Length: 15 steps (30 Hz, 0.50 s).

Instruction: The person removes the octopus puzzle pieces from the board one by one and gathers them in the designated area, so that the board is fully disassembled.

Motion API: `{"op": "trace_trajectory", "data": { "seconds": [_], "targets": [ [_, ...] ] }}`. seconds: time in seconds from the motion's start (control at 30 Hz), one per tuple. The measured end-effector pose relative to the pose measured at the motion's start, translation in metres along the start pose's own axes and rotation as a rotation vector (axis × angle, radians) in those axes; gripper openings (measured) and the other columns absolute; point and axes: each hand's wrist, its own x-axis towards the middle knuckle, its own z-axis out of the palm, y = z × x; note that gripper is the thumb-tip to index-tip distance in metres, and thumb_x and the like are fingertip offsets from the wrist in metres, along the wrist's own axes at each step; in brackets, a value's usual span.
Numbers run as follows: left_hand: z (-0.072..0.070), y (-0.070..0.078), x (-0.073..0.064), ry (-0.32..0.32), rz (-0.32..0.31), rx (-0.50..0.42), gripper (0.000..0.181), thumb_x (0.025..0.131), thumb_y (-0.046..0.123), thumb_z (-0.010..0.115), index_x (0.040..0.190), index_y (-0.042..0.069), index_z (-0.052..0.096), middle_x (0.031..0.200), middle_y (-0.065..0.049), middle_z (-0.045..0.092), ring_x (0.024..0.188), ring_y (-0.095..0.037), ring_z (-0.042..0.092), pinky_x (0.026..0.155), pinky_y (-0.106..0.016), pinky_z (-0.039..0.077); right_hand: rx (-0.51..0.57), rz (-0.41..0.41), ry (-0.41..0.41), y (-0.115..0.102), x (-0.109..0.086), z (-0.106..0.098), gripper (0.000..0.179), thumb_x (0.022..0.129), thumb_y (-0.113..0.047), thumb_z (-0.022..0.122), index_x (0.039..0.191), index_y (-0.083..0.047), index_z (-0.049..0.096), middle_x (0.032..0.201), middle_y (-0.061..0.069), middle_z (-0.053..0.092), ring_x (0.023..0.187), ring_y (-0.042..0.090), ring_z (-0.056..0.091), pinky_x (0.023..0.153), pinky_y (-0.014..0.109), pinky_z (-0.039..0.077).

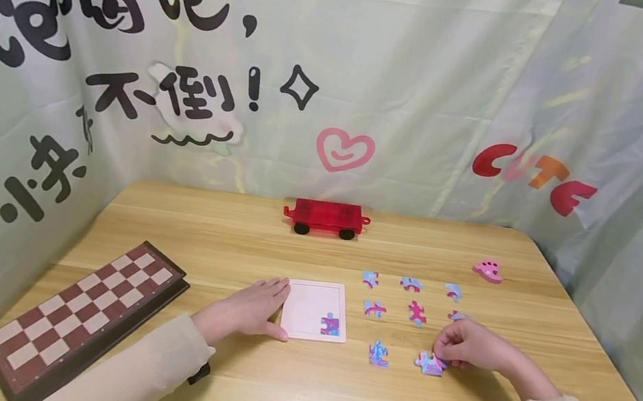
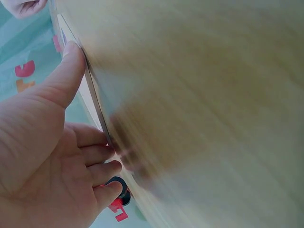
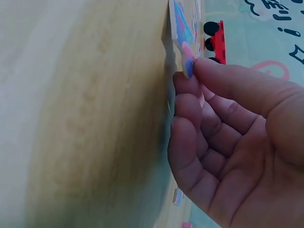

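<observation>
My left hand (image 1: 256, 305) rests at the left side of a square white puzzle tray (image 1: 306, 301), its fingers and thumb touching the rim. One blue-and-pink puzzle piece (image 1: 330, 325) lies in the tray's lower right corner. To the right of the tray, my right hand (image 1: 471, 346) pinches another puzzle piece (image 1: 428, 364) at its right end between thumb and index finger. In the right wrist view that piece (image 3: 183, 28) tilts up from the wood. Beside it on the left lies a blue puzzle piece (image 1: 378, 353).
Several loose pieces, among them a pink one (image 1: 417, 313), lie in rows beyond my right hand. A red toy wagon (image 1: 328, 217) stands at the back, a pink toy (image 1: 488, 270) at the back right. A checkered board box (image 1: 82, 317) lies along the left side.
</observation>
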Motion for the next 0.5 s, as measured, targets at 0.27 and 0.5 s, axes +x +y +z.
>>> {"op": "trace_trajectory", "data": {
  "seconds": [0.27, 0.5],
  "targets": [
    [0.001, -0.001, 0.0, -0.001, 0.003, -0.001, 0.088, 0.082, 0.05, 0.062, 0.14, -0.008, 0.029, 0.147, -0.02, 0.023, 0.135, -0.032, 0.02, 0.108, -0.043, 0.018, -0.004, 0.019, 0.015, -0.003, 0.001, 0.0, 0.012, 0.089, -0.008, 0.058, 0.08, -0.001, 0.063, 0.064, 0.001, 0.052, 0.052, 0.01, 0.044, 0.047, 0.022, 0.039],
    [0.002, -0.002, 0.0, 0.0, -0.002, 0.002, 0.088, 0.082, 0.051, 0.061, 0.14, -0.008, 0.029, 0.147, -0.021, 0.023, 0.135, -0.032, 0.02, 0.108, -0.043, 0.018, -0.057, -0.037, 0.083, -0.021, 0.016, 0.0, 0.011, 0.088, -0.01, 0.061, 0.088, 0.001, 0.063, 0.063, 0.002, 0.054, 0.051, 0.009, 0.044, 0.046, 0.02, 0.038]
  ]
}}
